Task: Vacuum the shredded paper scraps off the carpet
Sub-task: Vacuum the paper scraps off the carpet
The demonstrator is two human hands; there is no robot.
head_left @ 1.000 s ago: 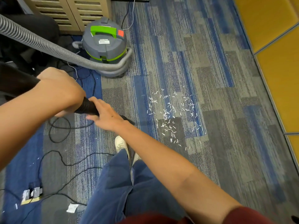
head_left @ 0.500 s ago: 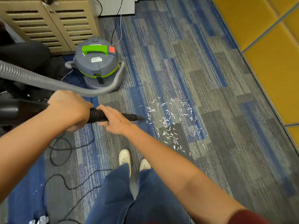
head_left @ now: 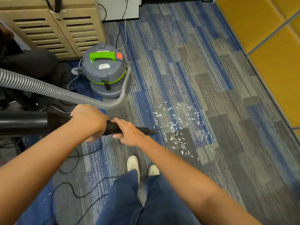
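Cut off at the left edge, the black vacuum wand [head_left: 113,127] is gripped by the left hand [head_left: 88,120], the right hand [head_left: 128,133] laid over it with its hold unclear, tip just beside the paper scraps [head_left: 177,129] on the carpet [head_left: 211,95].

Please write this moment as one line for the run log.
left hand: grips wand | right hand: lies over wand, grip unclear | nozzle tip: at edge of paper scraps | carpet: not yet cleared
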